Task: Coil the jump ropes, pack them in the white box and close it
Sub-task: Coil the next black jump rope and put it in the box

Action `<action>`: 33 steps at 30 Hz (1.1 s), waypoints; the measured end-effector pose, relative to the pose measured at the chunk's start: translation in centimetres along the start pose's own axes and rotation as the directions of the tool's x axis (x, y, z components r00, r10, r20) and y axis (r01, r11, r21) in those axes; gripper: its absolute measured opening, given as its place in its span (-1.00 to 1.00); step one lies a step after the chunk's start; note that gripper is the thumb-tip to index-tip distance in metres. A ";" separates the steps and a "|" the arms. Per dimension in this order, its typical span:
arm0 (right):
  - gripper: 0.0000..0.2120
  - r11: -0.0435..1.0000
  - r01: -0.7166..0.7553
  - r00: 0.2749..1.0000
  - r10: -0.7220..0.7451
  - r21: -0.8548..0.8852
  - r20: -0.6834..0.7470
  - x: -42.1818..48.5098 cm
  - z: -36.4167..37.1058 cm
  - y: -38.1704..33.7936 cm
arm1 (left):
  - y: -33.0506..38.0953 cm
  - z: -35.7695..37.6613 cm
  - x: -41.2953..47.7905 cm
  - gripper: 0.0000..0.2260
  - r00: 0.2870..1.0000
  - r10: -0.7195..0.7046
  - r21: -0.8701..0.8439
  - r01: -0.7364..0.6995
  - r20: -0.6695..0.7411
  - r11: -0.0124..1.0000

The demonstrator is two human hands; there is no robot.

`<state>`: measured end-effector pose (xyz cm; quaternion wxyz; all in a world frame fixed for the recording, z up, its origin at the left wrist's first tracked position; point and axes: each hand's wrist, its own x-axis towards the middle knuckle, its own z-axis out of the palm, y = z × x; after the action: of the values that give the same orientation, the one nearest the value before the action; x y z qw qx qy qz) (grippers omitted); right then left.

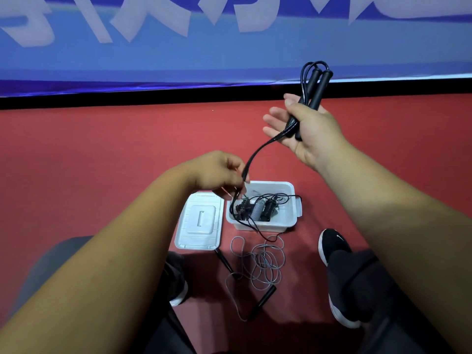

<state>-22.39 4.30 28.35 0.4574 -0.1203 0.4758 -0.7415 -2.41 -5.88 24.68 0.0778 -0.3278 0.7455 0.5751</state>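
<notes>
Right hand (310, 131) gripping black rope handles (313, 95), left hand (217, 173) pinching its cord (255, 154) above white box (291, 215)

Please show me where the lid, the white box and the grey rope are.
lid (198, 221): head view, raised centre panel.
white box (290, 215): head view, right inner wall.
grey rope (265, 264): head view, tangled loops on floor.

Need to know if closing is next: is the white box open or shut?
Open. The white box shows coiled ropes inside, and its lid lies flat on the floor beside it.
</notes>
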 end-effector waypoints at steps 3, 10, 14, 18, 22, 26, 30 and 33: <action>-0.73 0.996 -0.031 0.999 0.034 -0.080 0.037 0.0 -0.2 0.0 | -0.4 -0.8 0.4 -0.89 0.973 0.021 -0.113 -0.048 -0.229 0.992; -0.67 0.965 -0.193 0.951 0.229 -0.179 0.208 -0.5 -0.2 0.6 | -0.2 -2.5 1.1 -0.91 0.847 0.023 -0.182 -0.141 -0.531 0.973; -0.60 0.923 -0.340 0.863 0.383 -0.181 0.330 -1.4 0.0 0.4 | -0.7 -3.8 1.3 -0.88 0.775 0.056 -0.143 -0.187 -0.630 0.972; -0.52 0.874 -0.382 0.770 0.481 -0.300 0.420 -2.8 0.3 0.5 | -0.7 -4.4 0.8 -0.89 0.791 0.131 -0.083 -0.224 -0.598 0.971; -0.41 0.824 -0.364 0.649 0.558 -0.434 0.517 -4.1 0.3 0.6 | -0.5 -4.5 0.3 -0.90 0.819 0.188 -0.022 -0.237 -0.542 0.971; -0.48 0.753 -0.402 0.459 0.658 -0.522 0.596 -4.6 0.1 1.1 | -0.1 -4.0 -0.2 -0.78 0.845 0.230 -0.028 -0.277 -0.482 0.960; -0.42 0.659 -0.415 0.212 0.740 -0.627 0.638 -4.6 -0.4 2.4 | 0.5 -4.0 -0.9 -0.77 0.870 0.337 0.018 -0.354 -0.360 0.935; -0.44 0.604 -0.421 0.103 0.773 -0.677 0.626 -4.4 -0.6 3.5 | 0.9 -4.2 -1.0 -0.79 0.900 0.325 -0.098 -0.366 -0.290 0.925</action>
<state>-18.37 7.74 26.32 0.8679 -0.3584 0.2760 -0.2050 -1.08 -9.16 27.26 -0.1522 -0.2697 0.7499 0.5846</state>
